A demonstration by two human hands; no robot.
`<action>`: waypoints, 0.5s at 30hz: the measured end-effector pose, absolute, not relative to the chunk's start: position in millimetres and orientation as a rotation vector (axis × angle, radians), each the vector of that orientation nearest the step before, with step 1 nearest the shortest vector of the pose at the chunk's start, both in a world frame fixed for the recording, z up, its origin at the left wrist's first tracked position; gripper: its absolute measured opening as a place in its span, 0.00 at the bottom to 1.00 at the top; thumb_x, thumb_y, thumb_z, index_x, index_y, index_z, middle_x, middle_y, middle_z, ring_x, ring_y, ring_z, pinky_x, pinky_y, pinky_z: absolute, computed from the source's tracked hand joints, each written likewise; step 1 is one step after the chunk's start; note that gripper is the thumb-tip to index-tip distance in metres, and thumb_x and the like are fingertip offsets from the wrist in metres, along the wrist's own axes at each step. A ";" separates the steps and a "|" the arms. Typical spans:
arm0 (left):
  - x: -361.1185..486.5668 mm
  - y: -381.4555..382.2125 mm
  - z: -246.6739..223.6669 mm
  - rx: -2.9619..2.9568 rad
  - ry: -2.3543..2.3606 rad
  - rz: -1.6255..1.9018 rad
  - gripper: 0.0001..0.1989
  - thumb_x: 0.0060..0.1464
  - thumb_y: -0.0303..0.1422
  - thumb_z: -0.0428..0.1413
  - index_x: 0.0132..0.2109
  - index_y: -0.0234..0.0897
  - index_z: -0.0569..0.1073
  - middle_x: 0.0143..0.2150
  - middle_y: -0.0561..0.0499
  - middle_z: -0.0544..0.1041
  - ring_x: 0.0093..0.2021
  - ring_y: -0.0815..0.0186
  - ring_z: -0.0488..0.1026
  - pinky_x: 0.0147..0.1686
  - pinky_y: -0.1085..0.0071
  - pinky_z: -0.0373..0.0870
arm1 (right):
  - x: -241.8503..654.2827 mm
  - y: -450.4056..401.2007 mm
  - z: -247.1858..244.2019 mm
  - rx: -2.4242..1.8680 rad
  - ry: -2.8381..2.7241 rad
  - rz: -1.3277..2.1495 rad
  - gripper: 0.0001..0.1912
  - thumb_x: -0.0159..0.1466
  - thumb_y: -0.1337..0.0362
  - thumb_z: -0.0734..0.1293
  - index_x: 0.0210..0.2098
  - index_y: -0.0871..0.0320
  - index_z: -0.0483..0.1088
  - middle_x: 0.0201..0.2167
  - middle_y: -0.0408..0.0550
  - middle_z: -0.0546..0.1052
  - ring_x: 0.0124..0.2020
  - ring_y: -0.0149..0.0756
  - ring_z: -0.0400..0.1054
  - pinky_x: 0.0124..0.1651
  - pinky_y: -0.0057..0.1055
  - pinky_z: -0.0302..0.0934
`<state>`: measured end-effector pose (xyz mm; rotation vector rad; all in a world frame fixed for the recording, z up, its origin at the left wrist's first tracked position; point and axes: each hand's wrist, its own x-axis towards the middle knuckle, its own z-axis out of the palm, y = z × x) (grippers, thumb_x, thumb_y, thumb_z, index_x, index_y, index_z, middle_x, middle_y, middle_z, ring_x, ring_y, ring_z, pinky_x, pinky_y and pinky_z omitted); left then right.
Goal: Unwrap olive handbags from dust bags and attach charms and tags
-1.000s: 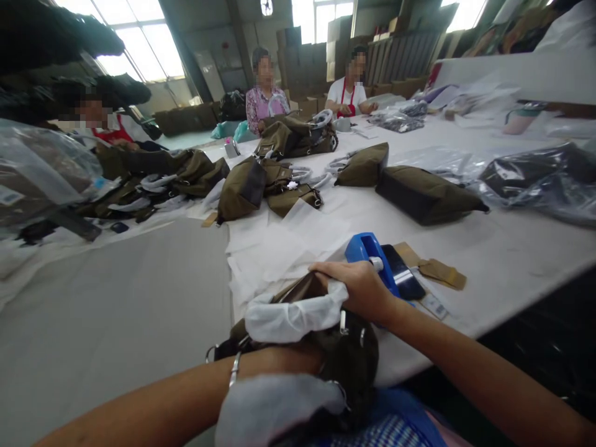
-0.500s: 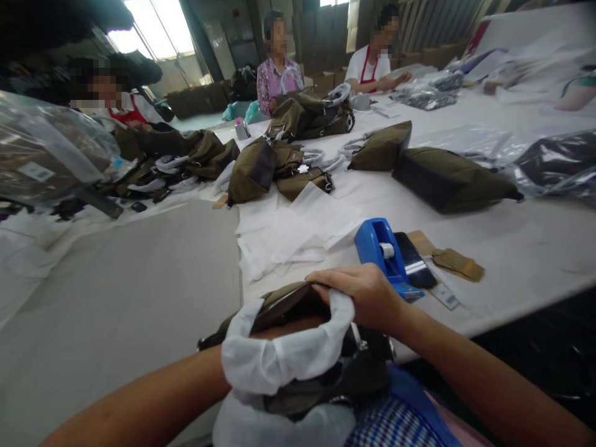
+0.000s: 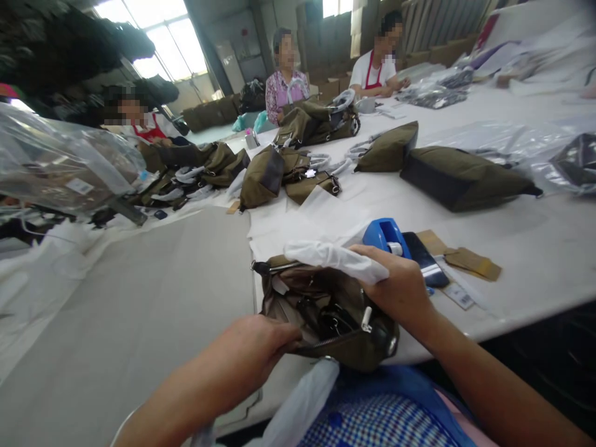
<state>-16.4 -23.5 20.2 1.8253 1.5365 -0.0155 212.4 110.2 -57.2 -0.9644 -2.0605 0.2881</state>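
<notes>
Out of the olive bag it reached into half a second ago, the left grip is now at the near rim, thumb and fingers clamped on its edge, and the mouth gapes wider. One white-wrapped handle hangs down beside the blue checked clothing. The right grip is closed on the far right rim by the other wrapped handle, fingertips partly hidden. The bag sits at the near edge of the bench; beyond are a blue tape dispenser, a phone and brown tags, then more olive bags, with three co-workers farthest off.
</notes>
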 end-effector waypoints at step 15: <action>-8.6 73.2 -71.9 2.111 1.699 0.142 0.19 0.53 0.18 0.53 0.50 0.32 0.80 0.52 0.39 0.81 0.56 0.49 0.76 0.57 0.58 0.70 | 212.1 105.9 -64.0 -0.820 -2.146 0.569 0.09 0.64 0.68 0.63 0.36 0.57 0.77 0.33 0.49 0.83 0.31 0.41 0.78 0.38 0.31 0.71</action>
